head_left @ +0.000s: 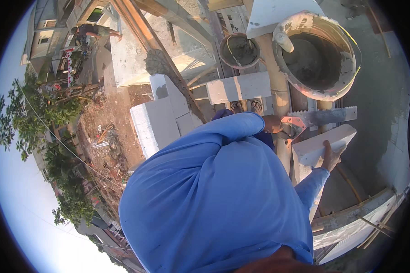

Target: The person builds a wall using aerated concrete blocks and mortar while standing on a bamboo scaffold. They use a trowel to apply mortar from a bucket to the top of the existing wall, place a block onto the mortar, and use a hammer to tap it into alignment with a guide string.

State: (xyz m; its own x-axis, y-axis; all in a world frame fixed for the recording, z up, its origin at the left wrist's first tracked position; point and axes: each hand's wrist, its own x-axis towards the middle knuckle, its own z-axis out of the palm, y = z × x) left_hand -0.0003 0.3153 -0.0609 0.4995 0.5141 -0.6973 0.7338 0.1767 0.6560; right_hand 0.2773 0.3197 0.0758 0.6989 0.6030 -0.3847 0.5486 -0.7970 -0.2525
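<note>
Across the front of my body, my left hand (272, 123) is closed around the red handle of a hand saw (325, 117). Its toothed grey blade points to the right, just beyond a white building block (321, 148). From the frame I cannot tell whether the blade touches that block. My right hand (331, 158) grips the block near its right end, fingers bent over its edge. Both arms are in blue sleeves. Another white block (239, 88) lies past my feet.
A large tub (289, 88) of wet grey mortar stands beyond the saw, with a smaller mortar bucket (220, 52) to its left. White blocks (157, 125) are stacked at left. Wooden beams (139, 27) cross the upper left. Far below, a person (95, 31) is on the ground.
</note>
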